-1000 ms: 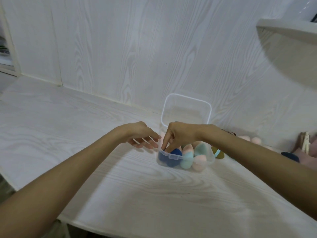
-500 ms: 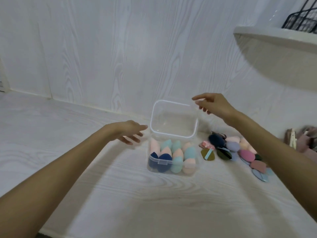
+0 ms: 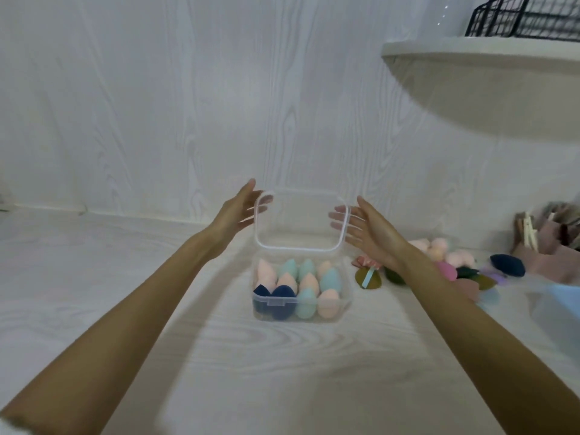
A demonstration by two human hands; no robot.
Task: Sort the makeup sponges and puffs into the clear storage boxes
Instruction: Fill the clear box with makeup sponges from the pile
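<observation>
Head view, one frame, items listed by position relative to the two hands. Left hand [image 3: 240, 208]: raised, fingers straight and spread, reaching past the left edge of the upright lid [image 3: 301, 219]; fingertips show through the clear plastic; whether they touch it cannot be told. Right hand [image 3: 365, 229]: raised, fingers straight, palm turned toward the lid's right edge, fingertips seen through or just at the plastic; contact cannot be told. Neither hand holds anything. Clear storage box [image 3: 343, 304]: on the white wood-grain table [image 3: 94, 293], directly below and between the two hands, its hinged lid standing open and upright at the rear, a small latch tab at the front wall. Contents: teardrop makeup sponges [image 3: 329, 279] standing packed in rows, pink, peach, mint green and light blue, with two navy ones at the front on the left-hand side. Loose pile of puffs [image 3: 448, 265]: on the table beyond and to the outside of the right forearm, pink, olive, dark green and navy pieces, partly hidden by the arm; one olive puff with a pale strap lies between the box and the right wrist. Pink container [image 3: 552, 246]: farther out past the right hand, blurred. White shelf [image 3: 486, 51]: well above the right hand, carrying a black wire basket [image 3: 521, 17].
</observation>
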